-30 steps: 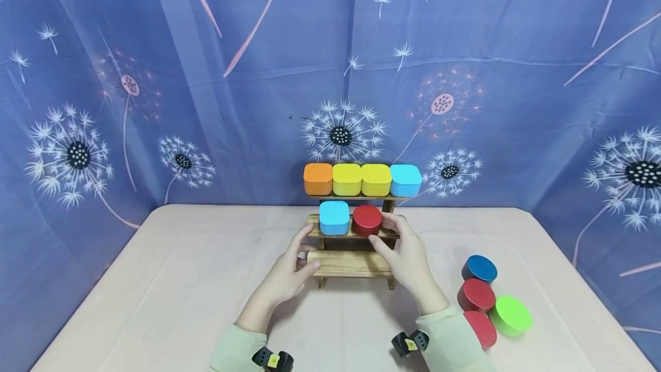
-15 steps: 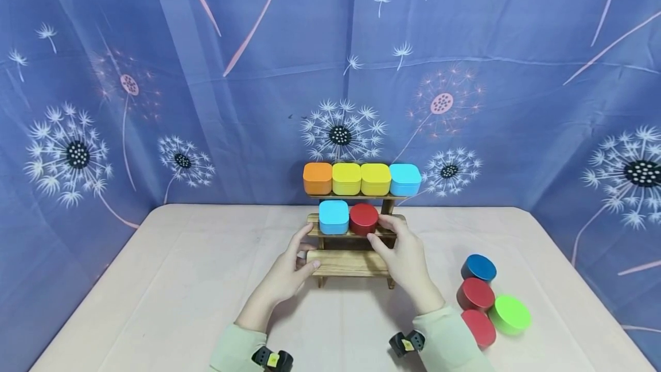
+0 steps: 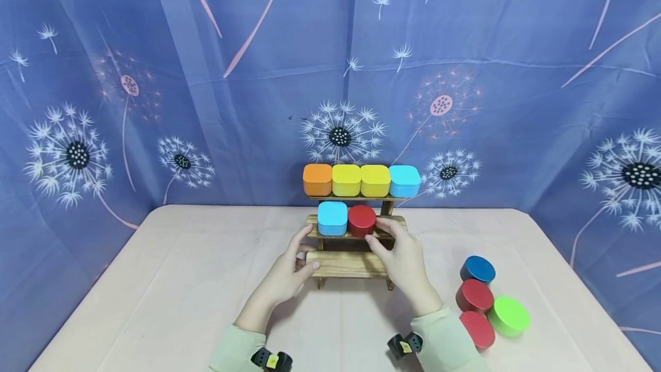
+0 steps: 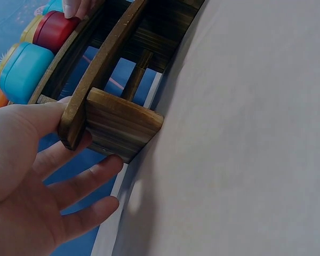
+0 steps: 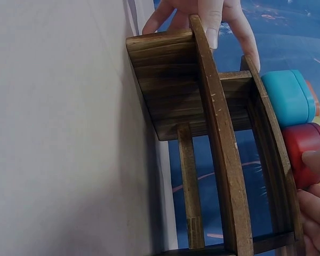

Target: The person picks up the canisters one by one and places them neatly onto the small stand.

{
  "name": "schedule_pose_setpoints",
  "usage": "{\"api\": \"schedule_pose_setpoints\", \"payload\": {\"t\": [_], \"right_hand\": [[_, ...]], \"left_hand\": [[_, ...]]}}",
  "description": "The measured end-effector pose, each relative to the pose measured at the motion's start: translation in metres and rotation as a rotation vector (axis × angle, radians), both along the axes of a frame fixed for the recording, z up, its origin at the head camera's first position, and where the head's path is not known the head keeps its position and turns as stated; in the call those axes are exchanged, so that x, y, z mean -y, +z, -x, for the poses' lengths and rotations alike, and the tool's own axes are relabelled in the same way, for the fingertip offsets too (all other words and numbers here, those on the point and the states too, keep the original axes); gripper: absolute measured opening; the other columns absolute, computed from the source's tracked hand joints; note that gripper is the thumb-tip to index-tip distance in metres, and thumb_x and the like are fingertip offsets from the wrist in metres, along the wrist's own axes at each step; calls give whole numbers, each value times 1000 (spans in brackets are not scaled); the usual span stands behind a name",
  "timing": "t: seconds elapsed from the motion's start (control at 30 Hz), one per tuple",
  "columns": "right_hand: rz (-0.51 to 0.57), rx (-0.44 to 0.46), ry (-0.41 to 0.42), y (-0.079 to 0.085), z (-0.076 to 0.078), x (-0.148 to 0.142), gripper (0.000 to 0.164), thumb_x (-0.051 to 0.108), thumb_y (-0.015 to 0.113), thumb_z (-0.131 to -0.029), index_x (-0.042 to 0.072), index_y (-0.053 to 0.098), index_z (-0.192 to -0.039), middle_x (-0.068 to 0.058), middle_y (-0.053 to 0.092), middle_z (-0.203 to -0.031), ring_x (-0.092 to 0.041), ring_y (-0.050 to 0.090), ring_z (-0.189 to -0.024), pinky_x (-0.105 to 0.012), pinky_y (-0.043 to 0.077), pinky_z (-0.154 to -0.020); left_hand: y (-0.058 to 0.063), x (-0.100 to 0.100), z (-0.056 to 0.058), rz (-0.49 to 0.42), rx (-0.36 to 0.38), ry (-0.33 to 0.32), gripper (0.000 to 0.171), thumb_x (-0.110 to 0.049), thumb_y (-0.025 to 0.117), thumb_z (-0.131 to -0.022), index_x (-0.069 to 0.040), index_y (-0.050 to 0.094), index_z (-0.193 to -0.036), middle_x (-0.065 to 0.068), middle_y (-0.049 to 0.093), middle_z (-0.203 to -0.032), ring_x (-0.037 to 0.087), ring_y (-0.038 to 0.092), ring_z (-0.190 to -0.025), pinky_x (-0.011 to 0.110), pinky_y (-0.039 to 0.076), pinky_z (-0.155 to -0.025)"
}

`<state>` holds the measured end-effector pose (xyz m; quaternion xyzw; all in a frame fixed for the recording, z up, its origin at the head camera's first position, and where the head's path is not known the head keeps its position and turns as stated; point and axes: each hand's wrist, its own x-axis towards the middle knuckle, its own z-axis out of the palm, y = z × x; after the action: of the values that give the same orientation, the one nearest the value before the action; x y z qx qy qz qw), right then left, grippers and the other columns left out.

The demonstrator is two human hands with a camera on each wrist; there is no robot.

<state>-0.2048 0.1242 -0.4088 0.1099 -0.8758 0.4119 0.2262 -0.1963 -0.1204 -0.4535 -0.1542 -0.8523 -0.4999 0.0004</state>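
Observation:
A three-step wooden stand (image 3: 347,264) stands on the table. My left hand (image 3: 285,273) grips its left end, thumb at the front of the lowest step; in the left wrist view the lower fingers (image 4: 88,178) spread below the step. On the middle step a round red tin (image 3: 361,221) sits upright, right beside a light-blue rounded-square tin (image 3: 333,219). My right hand (image 3: 407,257) holds the red tin from its right side, thumb in front and index finger towards the back. In the right wrist view the thumb lies against the red tin's side (image 5: 301,141).
Along the top step stand an orange tin (image 3: 317,180), two yellow tins (image 3: 346,181) and a light-blue tin (image 3: 405,181). Several round tins lie to the right: a dark-blue tin (image 3: 477,269), two red tins (image 3: 475,296) and a green tin (image 3: 508,316). A blue curtain (image 3: 248,131) hangs behind the table.
My right hand has slid the round red tin left along the middle step, closing the gap to the light-blue tin. The left hand has stayed on the stand's left end.

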Motion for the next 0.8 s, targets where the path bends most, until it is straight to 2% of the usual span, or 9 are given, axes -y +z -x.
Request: {"api": "schedule_pose_setpoints", "payload": {"t": [0.4, 0.8], "right_hand": [[6, -1, 11, 0, -3, 0, 39, 19, 74, -82, 6, 63, -116, -12, 68, -113, -28, 64, -106, -45, 47, -94], [-29, -51, -3, -2, -3, 1, 37, 21, 75, -81, 7, 66, -114, -11, 69, -111, -28, 64, -104, -44, 48, -91]], "left_hand": [[0, 0, -1, -2, 3, -11, 74, -17, 61, -92, -32, 17, -149, 9, 59, -118, 11, 55, -74, 25, 47, -73], [-1, 1, 0, -5, -6, -3, 72, -18, 62, -92, -32, 20, -149, 9, 60, -116, 11, 54, -74, 25, 45, -72]]}}
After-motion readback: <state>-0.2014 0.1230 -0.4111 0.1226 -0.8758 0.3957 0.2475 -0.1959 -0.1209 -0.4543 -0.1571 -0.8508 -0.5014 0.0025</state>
